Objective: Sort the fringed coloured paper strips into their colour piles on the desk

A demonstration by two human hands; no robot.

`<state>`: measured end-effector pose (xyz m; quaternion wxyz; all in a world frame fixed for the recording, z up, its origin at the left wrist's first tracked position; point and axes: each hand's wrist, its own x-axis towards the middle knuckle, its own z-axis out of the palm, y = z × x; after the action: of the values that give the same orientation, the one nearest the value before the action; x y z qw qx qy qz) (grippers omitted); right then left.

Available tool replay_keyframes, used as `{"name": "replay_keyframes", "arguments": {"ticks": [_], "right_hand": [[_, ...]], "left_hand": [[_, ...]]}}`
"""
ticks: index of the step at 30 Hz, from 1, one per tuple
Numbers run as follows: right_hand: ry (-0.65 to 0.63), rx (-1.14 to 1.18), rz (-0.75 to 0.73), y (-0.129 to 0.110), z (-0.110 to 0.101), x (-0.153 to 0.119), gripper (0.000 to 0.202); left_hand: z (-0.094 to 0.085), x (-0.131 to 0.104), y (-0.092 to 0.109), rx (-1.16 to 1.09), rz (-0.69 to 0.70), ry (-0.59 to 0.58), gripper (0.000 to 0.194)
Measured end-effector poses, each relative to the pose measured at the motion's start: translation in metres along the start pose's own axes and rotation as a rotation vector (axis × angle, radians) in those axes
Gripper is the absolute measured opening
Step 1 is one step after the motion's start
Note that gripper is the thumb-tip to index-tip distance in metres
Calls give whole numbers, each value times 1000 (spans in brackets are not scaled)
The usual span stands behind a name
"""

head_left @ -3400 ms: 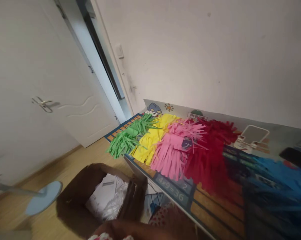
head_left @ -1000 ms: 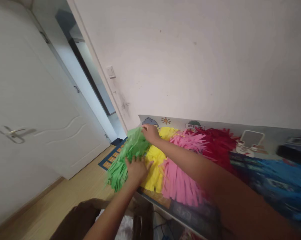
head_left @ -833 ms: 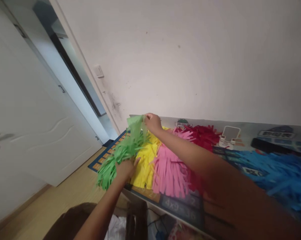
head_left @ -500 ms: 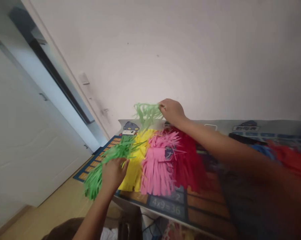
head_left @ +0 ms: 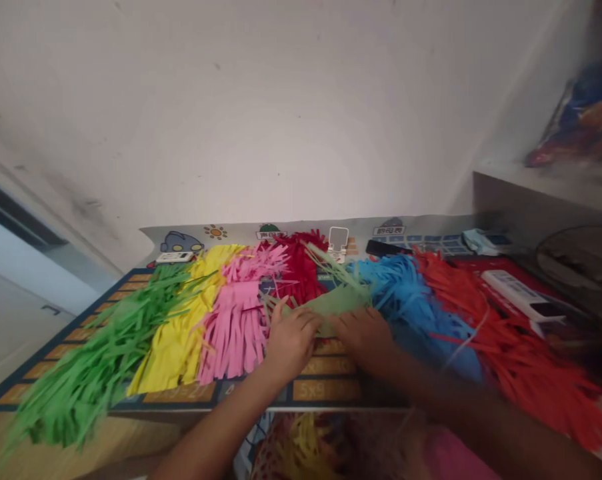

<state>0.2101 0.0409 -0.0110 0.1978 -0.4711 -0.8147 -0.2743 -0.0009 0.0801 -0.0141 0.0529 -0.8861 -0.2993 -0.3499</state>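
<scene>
Both hands are side by side on a pale green fringed paper [head_left: 338,301] in the middle of the table. My left hand [head_left: 293,337] grips its left part with bent fingers. My right hand [head_left: 363,337] has its fingers pressed on the right part, somewhat blurred. Left of them lie fringed papers in pink [head_left: 235,327], yellow [head_left: 175,340] and green [head_left: 101,347]. Behind the hands is a dark red one [head_left: 303,267]. Blue [head_left: 405,287] and bright red [head_left: 511,340] ones lie to the right.
A small stand [head_left: 338,241] and a white remote [head_left: 175,258] are at the back of the table mat [head_left: 325,390]. On the right lie a white device [head_left: 521,293] and a black object [head_left: 388,249]. A shelf [head_left: 541,183] juts out at the right.
The view has swung right. My right hand has brought the pale green paper down from the air to the table. My left hand has left the green paper and joined it.
</scene>
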Motion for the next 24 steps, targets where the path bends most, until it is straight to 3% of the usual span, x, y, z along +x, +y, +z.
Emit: {"name": "replay_keyframes", "arguments": {"ticks": [4, 7, 9, 11, 14, 16, 20, 24], "right_hand": [[-35, 49, 157, 24, 8, -26, 13], [-28, 88, 132, 20, 9, -29, 10], [-52, 91, 105, 11, 5, -30, 10], [-62, 87, 73, 3, -1, -32, 10], [-6, 73, 41, 6, -14, -40, 15], [24, 68, 50, 14, -21, -47, 19], [47, 93, 82, 22, -25, -55, 22], [48, 161, 74, 10, -14, -65, 21]], "left_hand": [[-11, -6, 17, -38, -79, -129, 34], [-16, 0, 49, 7, -154, -287, 67], [-6, 4, 66, -3, -143, -357, 83], [10, 6, 70, 20, -168, -386, 75], [29, 2, 50, 59, -217, -395, 55], [30, -3, 30, 75, -238, -345, 51], [14, -16, 4, 142, -288, -286, 51], [-14, -40, -3, 262, -339, -355, 49]]}}
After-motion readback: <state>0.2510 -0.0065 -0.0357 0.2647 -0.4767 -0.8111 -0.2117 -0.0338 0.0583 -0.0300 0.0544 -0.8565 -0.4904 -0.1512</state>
